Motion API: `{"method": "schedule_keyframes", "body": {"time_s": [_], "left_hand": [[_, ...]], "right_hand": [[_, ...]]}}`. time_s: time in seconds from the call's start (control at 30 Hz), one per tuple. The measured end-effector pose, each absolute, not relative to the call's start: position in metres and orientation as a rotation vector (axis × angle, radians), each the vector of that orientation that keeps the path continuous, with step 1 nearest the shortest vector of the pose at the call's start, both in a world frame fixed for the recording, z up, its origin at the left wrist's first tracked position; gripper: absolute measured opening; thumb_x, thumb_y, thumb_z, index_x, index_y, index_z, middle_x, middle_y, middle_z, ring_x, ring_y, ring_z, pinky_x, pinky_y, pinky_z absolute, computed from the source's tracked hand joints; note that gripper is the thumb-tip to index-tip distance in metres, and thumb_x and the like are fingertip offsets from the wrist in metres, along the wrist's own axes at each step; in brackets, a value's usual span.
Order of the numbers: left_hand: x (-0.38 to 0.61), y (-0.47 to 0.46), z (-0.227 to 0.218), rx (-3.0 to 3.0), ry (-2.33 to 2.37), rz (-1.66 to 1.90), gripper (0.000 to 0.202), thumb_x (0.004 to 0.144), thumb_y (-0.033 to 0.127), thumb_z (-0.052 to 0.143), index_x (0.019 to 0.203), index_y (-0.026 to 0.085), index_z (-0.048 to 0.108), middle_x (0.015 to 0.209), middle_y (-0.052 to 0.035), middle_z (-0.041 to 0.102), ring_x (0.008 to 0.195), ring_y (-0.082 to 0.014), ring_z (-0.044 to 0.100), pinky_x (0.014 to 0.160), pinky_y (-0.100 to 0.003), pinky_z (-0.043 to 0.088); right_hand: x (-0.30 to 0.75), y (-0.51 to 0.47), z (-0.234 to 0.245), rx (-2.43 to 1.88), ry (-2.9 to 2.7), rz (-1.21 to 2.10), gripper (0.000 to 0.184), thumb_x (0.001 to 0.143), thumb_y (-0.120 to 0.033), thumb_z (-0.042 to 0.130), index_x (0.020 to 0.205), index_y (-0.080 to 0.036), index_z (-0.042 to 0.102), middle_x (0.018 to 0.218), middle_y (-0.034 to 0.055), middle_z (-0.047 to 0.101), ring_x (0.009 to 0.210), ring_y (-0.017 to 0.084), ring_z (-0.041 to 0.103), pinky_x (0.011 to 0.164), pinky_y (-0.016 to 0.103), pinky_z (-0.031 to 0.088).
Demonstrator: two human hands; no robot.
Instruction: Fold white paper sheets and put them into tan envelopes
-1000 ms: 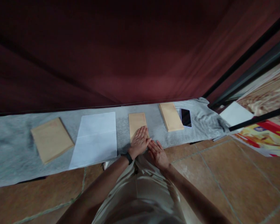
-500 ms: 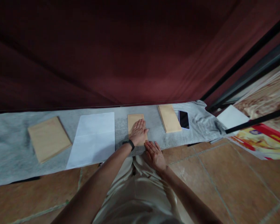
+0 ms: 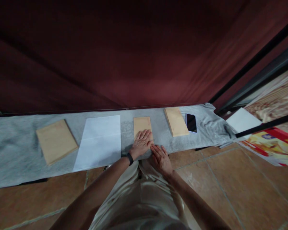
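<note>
Mid-frame, the left hand (image 3: 141, 142) hides the lower part of a brown envelope (image 3: 142, 124). The cloth-covered surface (image 3: 9, 153) runs off the left edge; at right, the cut-off poster's (image 3: 271, 143) lettering is blurred.

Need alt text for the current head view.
A person's left hand lies flat on a tan envelope, right hand at its near right corner, on gray cloth. A white sheet and wide tan stack lie left; a narrower tan stack and dark-screened phone lie right.
</note>
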State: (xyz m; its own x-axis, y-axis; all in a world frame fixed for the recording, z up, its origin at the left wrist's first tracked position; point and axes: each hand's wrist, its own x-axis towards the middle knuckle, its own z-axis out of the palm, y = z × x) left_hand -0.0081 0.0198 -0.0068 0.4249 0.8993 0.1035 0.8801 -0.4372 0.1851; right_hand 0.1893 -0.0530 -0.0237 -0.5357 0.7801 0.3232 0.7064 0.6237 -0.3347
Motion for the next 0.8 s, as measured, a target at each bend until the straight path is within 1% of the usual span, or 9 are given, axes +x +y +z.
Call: {"method": "schedule_keyframes", "body": {"time_s": [0.13, 0.23, 0.4, 0.57, 0.7, 0.8], "left_hand": [[-0.013, 0.001, -0.004, 2.608, 1.548, 0.295, 0.057, 0.106, 0.038, 0.029, 0.159, 0.02, 0.036, 0.165, -0.0059, 0.038, 0.156, -0.0233, 0.026, 0.129, -0.051, 0.018], [-0.017, -0.013, 0.0, 2.643, 1.492, 0.286, 0.055, 0.107, 0.039, 0.031, 0.158, 0.022, 0.038, 0.164, -0.005, 0.04, 0.155, -0.0234, 0.028, 0.128, -0.05, 0.02], [-0.027, -0.038, 0.007, 2.686, 1.377, 0.28, 0.058, 0.108, 0.047, 0.03, 0.158, 0.019, 0.037, 0.166, -0.0055, 0.037, 0.156, -0.0223, 0.024, 0.129, -0.047, 0.018], [-0.03, -0.058, 0.011, 2.688, 1.384, 0.292, 0.065, 0.106, 0.051, 0.032, 0.16, 0.016, 0.03, 0.167, -0.0101, 0.034, 0.157, -0.0224, 0.024, 0.129, -0.045, 0.018], [-0.028, -0.064, 0.009, 2.676, 1.413, 0.273, 0.067, 0.106, 0.053, 0.033, 0.161, 0.015, 0.03, 0.167, -0.0111, 0.033, 0.157, -0.0231, 0.024, 0.129, -0.045, 0.018], [-0.026, -0.065, 0.007, 2.676, 1.433, 0.275, 0.069, 0.105, 0.055, 0.033, 0.16, 0.014, 0.031, 0.167, -0.0123, 0.032, 0.157, -0.0239, 0.024, 0.129, -0.046, 0.017]], "right_hand": [[0.19, -0.052, -0.024, -1.172, -2.412, 0.223, 0.056, 0.103, -0.019, 0.042, 0.159, -0.021, 0.037, 0.155, 0.0088, 0.052, 0.146, 0.023, 0.044, 0.126, 0.051, 0.028], [0.191, -0.052, -0.024, -1.163, -2.41, 0.228, 0.056, 0.103, -0.019, 0.042, 0.158, -0.022, 0.038, 0.156, 0.0084, 0.051, 0.146, 0.022, 0.045, 0.125, 0.051, 0.029], [0.192, -0.053, -0.024, -1.165, -2.422, 0.254, 0.057, 0.103, -0.019, 0.041, 0.16, -0.021, 0.035, 0.157, 0.0081, 0.049, 0.148, 0.022, 0.041, 0.126, 0.051, 0.027], [0.192, -0.054, -0.024, -1.179, -2.416, 0.261, 0.056, 0.104, -0.018, 0.04, 0.159, -0.022, 0.036, 0.158, 0.0081, 0.049, 0.149, 0.021, 0.041, 0.126, 0.051, 0.027], [0.188, -0.055, -0.021, -1.203, -2.389, 0.269, 0.053, 0.105, -0.022, 0.04, 0.158, -0.022, 0.039, 0.155, 0.0089, 0.052, 0.148, 0.023, 0.042, 0.126, 0.053, 0.025], [0.182, -0.056, -0.016, -1.221, -2.404, 0.273, 0.054, 0.106, -0.025, 0.04, 0.159, -0.02, 0.036, 0.157, 0.0094, 0.049, 0.149, 0.024, 0.041, 0.127, 0.054, 0.024]]}}
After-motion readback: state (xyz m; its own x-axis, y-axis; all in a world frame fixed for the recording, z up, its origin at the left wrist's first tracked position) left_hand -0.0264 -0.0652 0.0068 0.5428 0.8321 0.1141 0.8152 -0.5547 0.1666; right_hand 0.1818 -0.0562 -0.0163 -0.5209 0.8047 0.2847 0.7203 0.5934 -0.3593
